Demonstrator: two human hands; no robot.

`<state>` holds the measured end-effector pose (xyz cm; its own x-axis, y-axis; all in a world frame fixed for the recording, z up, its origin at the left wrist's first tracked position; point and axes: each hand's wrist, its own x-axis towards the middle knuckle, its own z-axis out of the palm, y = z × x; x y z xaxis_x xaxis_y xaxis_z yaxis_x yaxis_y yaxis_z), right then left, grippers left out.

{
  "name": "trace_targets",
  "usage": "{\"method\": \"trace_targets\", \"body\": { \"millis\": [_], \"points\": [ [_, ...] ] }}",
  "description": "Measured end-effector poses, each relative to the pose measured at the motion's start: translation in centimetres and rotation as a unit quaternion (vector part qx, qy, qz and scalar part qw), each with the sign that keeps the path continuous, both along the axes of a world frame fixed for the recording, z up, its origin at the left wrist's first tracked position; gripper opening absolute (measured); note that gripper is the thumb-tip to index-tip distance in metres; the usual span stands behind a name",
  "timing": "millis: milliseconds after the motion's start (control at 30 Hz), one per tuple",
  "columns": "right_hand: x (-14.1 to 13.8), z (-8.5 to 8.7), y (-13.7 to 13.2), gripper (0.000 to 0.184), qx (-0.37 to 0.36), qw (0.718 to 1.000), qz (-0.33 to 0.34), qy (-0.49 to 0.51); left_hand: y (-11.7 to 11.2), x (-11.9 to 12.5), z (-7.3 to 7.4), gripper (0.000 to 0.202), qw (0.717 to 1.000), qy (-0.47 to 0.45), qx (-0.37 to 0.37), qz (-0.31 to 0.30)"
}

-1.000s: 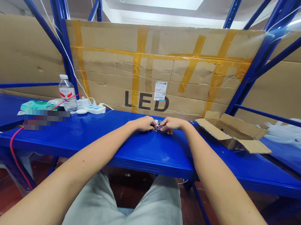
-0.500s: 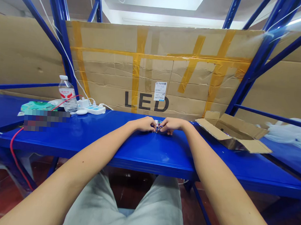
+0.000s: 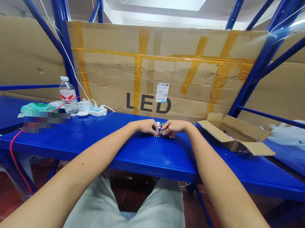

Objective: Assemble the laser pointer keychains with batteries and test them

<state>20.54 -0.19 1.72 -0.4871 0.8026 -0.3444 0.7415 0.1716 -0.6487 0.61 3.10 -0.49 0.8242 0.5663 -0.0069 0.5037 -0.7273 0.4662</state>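
Note:
My left hand [image 3: 149,127] rests near the back middle of the blue table [image 3: 145,151], its fingers bent down and pinched together. What its fingertips grip, if anything, is too small to tell. Opposite it, my right hand [image 3: 172,128] is also in a pinch, with a small dark, shiny ring-like piece at the fingertips that I cannot identify. Between and behind both hands lie several small shiny, multicoloured slender pieces [image 3: 159,124], partly hidden by the fingers. Tiny bright bits touch the tabletop below my left fingertips.
An open cardboard box [image 3: 234,132] stands to the right. On the left are a plastic bottle [image 3: 68,94], a white power strip [image 3: 97,110], a green packet [image 3: 37,109] and a red cable [image 3: 14,157]. A large taped cardboard sheet [image 3: 113,73] closes off the back, between blue posts.
Both hands stay in nearly the same place. My left fingers have shifted down slightly, and the small piece at my right fingertips has turned or moved a little.

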Motion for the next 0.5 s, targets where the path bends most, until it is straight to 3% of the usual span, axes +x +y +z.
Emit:
{"method": "trace_targets", "body": {
  "millis": [500],
  "points": [
    [-0.10, 0.17, -0.41, 0.029, -0.006, 1.000, 0.010, 0.010, 0.12, -0.19, -0.07, 0.019, 1.000, -0.001, -0.002, -0.018]
  ]
}}
